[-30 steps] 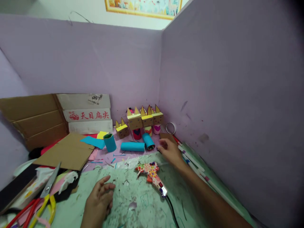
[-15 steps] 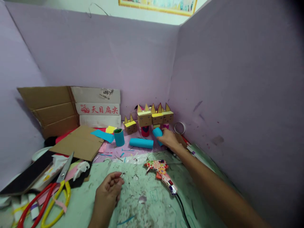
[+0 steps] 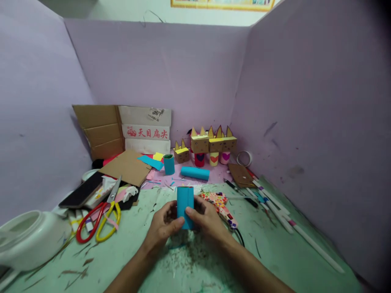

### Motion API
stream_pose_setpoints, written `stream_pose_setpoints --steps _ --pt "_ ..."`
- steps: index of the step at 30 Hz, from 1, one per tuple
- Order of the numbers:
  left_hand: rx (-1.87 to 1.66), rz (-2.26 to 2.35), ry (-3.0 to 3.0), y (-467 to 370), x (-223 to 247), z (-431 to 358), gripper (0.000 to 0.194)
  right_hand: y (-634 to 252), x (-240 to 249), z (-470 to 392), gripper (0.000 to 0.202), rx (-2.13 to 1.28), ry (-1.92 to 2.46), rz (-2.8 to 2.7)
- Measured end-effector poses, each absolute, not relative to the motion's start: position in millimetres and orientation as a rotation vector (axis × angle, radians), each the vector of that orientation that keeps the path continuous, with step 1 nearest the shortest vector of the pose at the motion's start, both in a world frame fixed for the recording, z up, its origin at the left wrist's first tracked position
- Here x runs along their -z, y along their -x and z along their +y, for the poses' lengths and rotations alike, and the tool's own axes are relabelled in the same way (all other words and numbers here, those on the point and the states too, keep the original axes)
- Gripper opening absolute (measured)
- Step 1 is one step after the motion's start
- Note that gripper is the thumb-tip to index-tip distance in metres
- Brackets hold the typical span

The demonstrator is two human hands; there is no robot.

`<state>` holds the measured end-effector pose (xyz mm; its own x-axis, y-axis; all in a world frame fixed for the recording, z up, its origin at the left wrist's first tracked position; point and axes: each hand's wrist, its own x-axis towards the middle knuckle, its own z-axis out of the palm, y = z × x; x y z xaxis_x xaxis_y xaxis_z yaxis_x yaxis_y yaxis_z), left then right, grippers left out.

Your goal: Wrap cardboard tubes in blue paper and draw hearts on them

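Upright between my hands is a blue paper-covered tube (image 3: 185, 199), with a seam down its near side. My left hand (image 3: 166, 224) wraps it from the left, thumb near its lower edge. From the right, my right hand (image 3: 207, 215) grips it with the thumb pressed on the front. Just behind my right hand lies a flower-patterned glue gun (image 3: 224, 209), partly covered by that hand. Farther back, a longer blue tube (image 3: 195, 173) lies on its side and a short blue tube (image 3: 169, 165) stands upright.
Cat-eared cardboard figures (image 3: 200, 144) stand along the back. At left are scissors (image 3: 113, 203), cardboard sheets (image 3: 130, 167) and a white pot (image 3: 36, 236). White glue sticks (image 3: 314, 248), a pen (image 3: 241, 192) and a tape roll (image 3: 244, 158) lie at right.
My right hand has brought the blue tube from beside the figures to the front middle. My left hand has moved right and taken hold of it too. The view has shifted left.
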<state>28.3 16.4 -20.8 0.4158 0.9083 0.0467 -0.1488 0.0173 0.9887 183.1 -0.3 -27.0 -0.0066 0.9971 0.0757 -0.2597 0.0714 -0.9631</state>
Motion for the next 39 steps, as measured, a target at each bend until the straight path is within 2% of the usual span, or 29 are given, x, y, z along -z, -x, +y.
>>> stream_pose_setpoints --steps 7,14,19,21,26,35,39 --pt "-0.801 0.788 -1.24 -28 28 28 0.065 -187 35 2 0.053 -1.25 0.993 -1.141" --pt "-0.803 0.842 -1.315 -28 21 22 0.056 -187 25 -3 0.045 -1.173 1.086 -1.232" --pt "-0.883 1.091 -1.798 -28 10 15 0.033 -185 22 -6 0.046 -1.081 1.055 -1.242" --pt "-0.89 1.117 -1.905 -26 10 14 0.03 -184 24 -6 0.046 -1.006 1.063 -1.285" --pt "-0.777 1.164 -1.901 -23 16 17 0.036 -184 29 -4 0.044 -1.101 1.089 -1.347" --pt "-0.864 1.11 -1.73 -26 10 15 0.035 -184 23 -8 0.048 -1.087 1.147 -1.348" --pt "-0.717 0.885 -1.531 -22 4 13 0.042 -188 17 -9 0.051 -1.145 1.095 -1.34"
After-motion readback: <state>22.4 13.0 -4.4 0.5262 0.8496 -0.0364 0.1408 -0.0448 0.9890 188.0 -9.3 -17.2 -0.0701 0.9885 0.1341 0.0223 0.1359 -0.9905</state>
